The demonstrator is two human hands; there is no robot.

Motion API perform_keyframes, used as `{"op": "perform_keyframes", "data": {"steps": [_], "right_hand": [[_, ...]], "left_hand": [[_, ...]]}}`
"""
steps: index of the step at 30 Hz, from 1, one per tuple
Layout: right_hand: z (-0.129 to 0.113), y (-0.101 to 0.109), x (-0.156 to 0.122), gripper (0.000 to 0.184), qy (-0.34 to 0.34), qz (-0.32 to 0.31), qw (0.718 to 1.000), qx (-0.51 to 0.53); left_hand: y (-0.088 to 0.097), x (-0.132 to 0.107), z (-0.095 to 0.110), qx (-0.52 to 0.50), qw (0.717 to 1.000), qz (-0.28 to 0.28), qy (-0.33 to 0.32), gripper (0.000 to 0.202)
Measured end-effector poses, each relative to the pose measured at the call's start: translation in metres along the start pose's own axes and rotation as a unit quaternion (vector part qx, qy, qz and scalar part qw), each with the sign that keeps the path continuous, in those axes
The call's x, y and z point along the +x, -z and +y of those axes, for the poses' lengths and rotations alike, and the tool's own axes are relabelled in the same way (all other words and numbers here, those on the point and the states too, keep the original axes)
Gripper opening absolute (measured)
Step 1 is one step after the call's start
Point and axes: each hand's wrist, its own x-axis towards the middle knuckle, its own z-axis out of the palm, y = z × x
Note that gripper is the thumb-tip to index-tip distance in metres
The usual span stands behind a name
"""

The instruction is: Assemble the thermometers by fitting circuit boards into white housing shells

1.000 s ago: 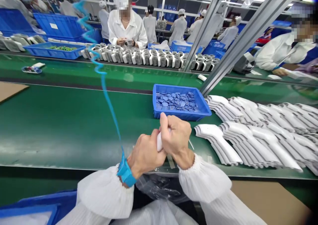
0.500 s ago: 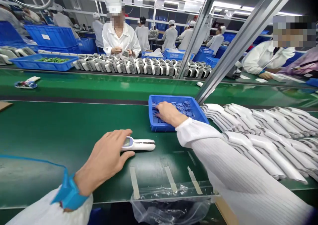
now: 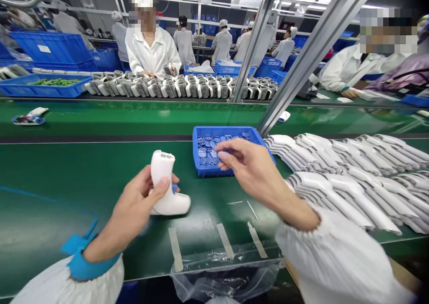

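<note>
My left hand [image 3: 137, 205] is wrapped around a white pistol-shaped thermometer [image 3: 164, 185] and tilts it up off the green bench. A bit of blue shows between its two arms, behind my thumb. My right hand [image 3: 253, 170] is over the near side of a blue tray [image 3: 219, 172], thumb and fingers pinched together. Whatever is between those fingertips is too small to make out. Inside the tray lie several flat blue plastic pieces [image 3: 208, 154]. A blue wrist strap [image 3: 90, 261] circles my left wrist.
Stacked white shell halves [image 3: 342, 196] cover the bench at right. A slanted metal post [image 3: 301, 67] rises behind the tray. A clear plastic bag [image 3: 228, 277] is taped to the front edge. Across the belt, a co-worker [image 3: 152, 49] stands behind rows of grey-white housings [image 3: 187, 87].
My left hand has lifted and turned the thermometer from lying flat to upright. My right hand has come back out of the tray toward me, fingers now pinched.
</note>
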Motion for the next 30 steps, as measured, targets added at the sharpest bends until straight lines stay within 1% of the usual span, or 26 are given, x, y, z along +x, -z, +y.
{"op": "perform_keyframes", "data": {"steps": [1, 3, 4, 5, 7, 9, 12, 15, 17, 19, 20, 22, 24, 26, 28, 29, 30], "right_hand": [[-0.003, -0.003, -0.012, 0.015, -0.02, 0.044, 0.997, 0.062], [-0.006, -0.013, -0.031, 0.012, -0.073, 0.131, 0.979, 0.142], [-0.006, -0.02, -0.038, 0.013, -0.098, 0.158, 0.967, 0.176], [-0.006, -0.026, -0.045, 0.014, -0.116, 0.171, 0.955, 0.211], [-0.004, -0.035, -0.054, 0.016, -0.126, 0.15, 0.945, 0.262], [-0.002, -0.038, -0.061, 0.017, -0.111, 0.102, 0.946, 0.287], [0.002, -0.033, -0.069, 0.019, -0.094, 0.048, 0.95, 0.295], [0.003, -0.026, -0.075, 0.026, -0.092, 0.021, 0.962, 0.255], [0.002, -0.023, -0.079, 0.028, -0.093, 0.031, 0.971, 0.219], [0.001, -0.022, -0.082, 0.027, -0.091, 0.051, 0.976, 0.193], [0.0, -0.021, -0.083, 0.026, -0.081, 0.057, 0.979, 0.18], [-0.002, -0.019, -0.085, 0.027, -0.041, 0.051, 0.987, 0.147], [-0.002, -0.017, -0.086, 0.029, 0.004, 0.024, 0.993, 0.119], [0.0, -0.018, -0.087, 0.027, 0.016, -0.018, 0.993, 0.111], [0.005, -0.025, -0.091, 0.022, -0.002, -0.034, 0.992, 0.119], [0.008, -0.03, -0.093, 0.021, -0.012, -0.028, 0.992, 0.126], [0.012, -0.035, -0.096, 0.02, -0.021, -0.016, 0.99, 0.136]], "left_hand": [[-0.009, 0.0, 0.001, -0.036, 0.999, -0.026, 0.006, 0.045], [-0.029, -0.001, 0.001, -0.07, 0.994, -0.078, 0.011, 0.045], [-0.039, -0.002, 0.001, -0.079, 0.992, -0.103, 0.012, 0.045], [-0.047, -0.003, 0.0, -0.084, 0.989, -0.124, 0.011, 0.046], [-0.057, -0.005, -0.002, -0.088, 0.985, -0.146, 0.009, 0.049], [-0.059, -0.008, -0.002, -0.064, 0.987, -0.145, -0.004, 0.048], [-0.055, -0.014, 0.003, 0.034, 0.99, -0.132, -0.042, 0.043], [-0.053, -0.02, 0.011, 0.138, 0.98, -0.108, -0.089, 0.042], [-0.052, -0.022, 0.014, 0.192, 0.971, -0.091, -0.114, 0.043], [-0.052, -0.022, 0.015, 0.225, 0.962, -0.091, -0.122, 0.045], [-0.052, -0.022, 0.015, 0.233, 0.96, -0.097, -0.125, 0.046], [-0.052, -0.023, 0.014, 0.232, 0.957, -0.114, -0.13, 0.046], [-0.054, -0.024, 0.014, 0.221, 0.958, -0.13, -0.132, 0.042], [-0.057, -0.025, 0.014, 0.222, 0.955, -0.143, -0.137, 0.037], [-0.06, -0.025, 0.012, 0.27, 0.939, -0.132, -0.169, 0.035], [-0.062, -0.024, 0.011, 0.313, 0.922, -0.119, -0.196, 0.033], [-0.063, -0.023, 0.009, 0.362, 0.899, -0.105, -0.225, 0.032]]}}
